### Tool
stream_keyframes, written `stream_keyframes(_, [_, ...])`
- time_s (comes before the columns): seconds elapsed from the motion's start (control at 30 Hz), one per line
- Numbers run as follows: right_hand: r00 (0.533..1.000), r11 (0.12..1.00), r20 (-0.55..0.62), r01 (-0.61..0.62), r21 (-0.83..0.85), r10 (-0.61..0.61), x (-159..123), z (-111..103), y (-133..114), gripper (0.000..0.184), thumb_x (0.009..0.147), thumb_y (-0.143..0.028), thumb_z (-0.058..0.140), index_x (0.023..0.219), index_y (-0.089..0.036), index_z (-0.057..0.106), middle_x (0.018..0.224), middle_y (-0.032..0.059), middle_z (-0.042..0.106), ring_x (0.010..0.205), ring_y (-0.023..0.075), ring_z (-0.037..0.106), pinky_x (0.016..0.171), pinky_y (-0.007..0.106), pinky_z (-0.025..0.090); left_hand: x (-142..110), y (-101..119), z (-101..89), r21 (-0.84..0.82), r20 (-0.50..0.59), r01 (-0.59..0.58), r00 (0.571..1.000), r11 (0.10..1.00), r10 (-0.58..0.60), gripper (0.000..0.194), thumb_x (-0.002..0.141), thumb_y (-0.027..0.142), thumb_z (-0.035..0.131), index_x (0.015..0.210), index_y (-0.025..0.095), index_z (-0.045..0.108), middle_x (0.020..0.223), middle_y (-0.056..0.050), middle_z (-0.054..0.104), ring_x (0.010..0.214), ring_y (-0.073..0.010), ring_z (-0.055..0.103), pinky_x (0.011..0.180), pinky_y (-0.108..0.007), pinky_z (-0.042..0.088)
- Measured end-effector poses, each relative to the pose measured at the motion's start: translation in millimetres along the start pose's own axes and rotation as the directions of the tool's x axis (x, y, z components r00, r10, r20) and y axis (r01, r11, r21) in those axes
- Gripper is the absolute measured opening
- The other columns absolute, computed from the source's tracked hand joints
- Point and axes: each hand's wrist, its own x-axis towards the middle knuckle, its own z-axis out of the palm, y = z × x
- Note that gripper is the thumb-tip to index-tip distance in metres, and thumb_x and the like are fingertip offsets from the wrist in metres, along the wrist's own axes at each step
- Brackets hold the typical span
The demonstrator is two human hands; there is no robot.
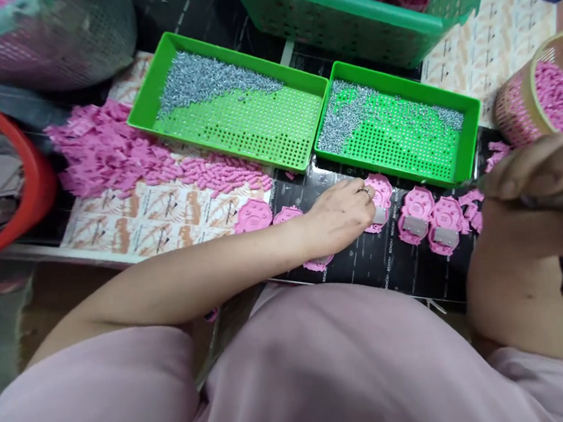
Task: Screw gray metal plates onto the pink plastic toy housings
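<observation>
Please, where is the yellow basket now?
The yellow basket is at the right edge of the head view, right of the smaller green tray and beyond the right hand.

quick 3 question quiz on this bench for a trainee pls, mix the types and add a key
1. Multiple choice: where does the red tub stand?
a) between the two trays
b) at the far left
c) at the far right

2. True or false: the left hand touches a pink casing with a grey plate on it.

3. Fill in the blank: the small metal screws lie in two shallow trays, the larger-looking tray and the tray to its right, both coloured ____.

Key: 1 b; 2 true; 3 green
</observation>
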Motion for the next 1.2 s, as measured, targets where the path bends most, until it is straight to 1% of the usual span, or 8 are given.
stream_keyframes(0.07, [0.996, 0.998, 0.067, -0.061, 0.002, 0.061, -20, 15, -11, 0.048, 0.076, -0.054, 0.064, 0.047, -0.019, 0.051, 0.043, -0.0024, 0.045, 0.037, 0.0122, 0.048, 0.035, 0.028, 0.038, 0, 1, 0.4, 0.008, -0.01, -0.005, 1.0, 1.0, 0.005, 0.011, 0.089, 0.011, 0.055, 0.086, 0.011, 0.066, 0.085, -0.008, 0.066, 0.086, -0.0215, 0.055, 0.072, -0.033, 0.039])
stream_keyframes(0.23, [0.996, 0.99, 0.087, -0.004, 0.142, -0.008, -51, 51, -5, 0.034, 0.08, -0.035, 0.061, 0.052, -0.018, 0.049, 0.047, -0.0052, 0.045, 0.036, 0.0086, 0.046, 0.033, 0.025, 0.037, 0, 1, 2.0, 0.001, -0.008, -0.003, 1.0, 1.0, 0.003, 0.013, 0.091, 0.013, 0.054, 0.088, 0.011, 0.067, 0.085, -0.008, 0.066, 0.09, -0.0225, 0.055, 0.073, -0.034, 0.039])
stream_keyframes(0.47, [0.989, 0.991, 0.143, 0.012, 0.135, -0.032, -53, 49, 2, 0.032, 0.084, -0.031, 0.058, 0.056, -0.02, 0.049, 0.051, -0.0043, 0.044, 0.04, 0.0086, 0.046, 0.037, 0.025, 0.039, 3, 2, -1.9, -0.032, 0.001, 0.008, 1.0, 0.999, -0.008, 0.016, 0.092, 0.013, 0.052, 0.086, 0.012, 0.067, 0.084, -0.009, 0.066, 0.09, -0.0223, 0.057, 0.074, -0.034, 0.041])
stream_keyframes(0.57, [0.984, 0.982, 0.144, 0.076, 0.174, -0.102, -51, 51, -1, 0.009, 0.085, -0.027, 0.06, 0.076, -0.027, 0.063, 0.054, -0.006, 0.047, 0.038, 0.0083, 0.044, 0.034, 0.023, 0.039, 3, 1, -3.5, -0.047, 0.015, 0.012, 1.0, 0.999, -0.011, 0.016, 0.092, 0.015, 0.052, 0.087, 0.011, 0.067, 0.087, -0.01, 0.067, 0.091, -0.0226, 0.058, 0.075, -0.034, 0.042])
stream_keyframes(0.67, [0.976, 0.982, 0.166, 0.119, 0.143, -0.143, -49, 53, -3, 0.024, 0.089, -0.024, 0.056, 0.105, -0.037, 0.067, 0.054, -0.0061, 0.046, 0.037, 0.0092, 0.042, 0.031, 0.025, 0.039, 2, -1, -5.4, -0.062, 0.046, 0.003, 0.999, 0.998, -0.001, 0.016, 0.092, 0.015, 0.052, 0.091, 0.011, 0.067, 0.091, -0.01, 0.067, 0.092, -0.0231, 0.057, 0.075, -0.034, 0.042])
stream_keyframes(0.9, [0.973, 0.979, 0.153, 0.15, 0.134, -0.17, -47, 54, -3, 0.029, 0.088, -0.024, 0.057, 0.11, -0.04, 0.067, 0.051, -0.0075, 0.043, 0.034, 0.0084, 0.039, 0.03, 0.022, 0.038, 6, -7, -12.2, -0.124, 0.167, 0.003, 0.986, 0.992, 0.018, 0.019, 0.09, 0.009, 0.051, 0.092, 0.016, 0.068, 0.098, -0.007, 0.065, 0.093, -0.0203, 0.056, 0.067, -0.03, 0.042])
stream_keyframes(1.03, [0.984, 0.99, 0.15, 0.083, 0.112, -0.099, -51, 53, 0, 0.013, 0.087, -0.029, 0.056, 0.078, -0.03, 0.066, 0.05, -0.0056, 0.043, 0.037, 0.0092, 0.042, 0.032, 0.024, 0.037, 8, -9, -14.8, -0.115, 0.164, -0.023, 0.986, 0.993, 0.042, 0.018, 0.088, 0.008, 0.053, 0.089, 0.016, 0.069, 0.095, -0.007, 0.064, 0.09, -0.0192, 0.056, 0.068, -0.03, 0.042])
stream_keyframes(1.2, [0.985, 0.992, 0.164, 0.026, 0.122, -0.046, -54, 52, 1, 0.029, 0.084, -0.03, 0.056, 0.057, -0.02, 0.05, 0.051, -0.0041, 0.044, 0.039, 0.0095, 0.045, 0.035, 0.027, 0.036, 8, -8, -15.2, -0.12, 0.189, -0.019, 0.981, 0.993, 0.042, 0.019, 0.09, 0.009, 0.05, 0.092, 0.015, 0.068, 0.098, -0.008, 0.064, 0.092, -0.0205, 0.055, 0.07, -0.031, 0.042])
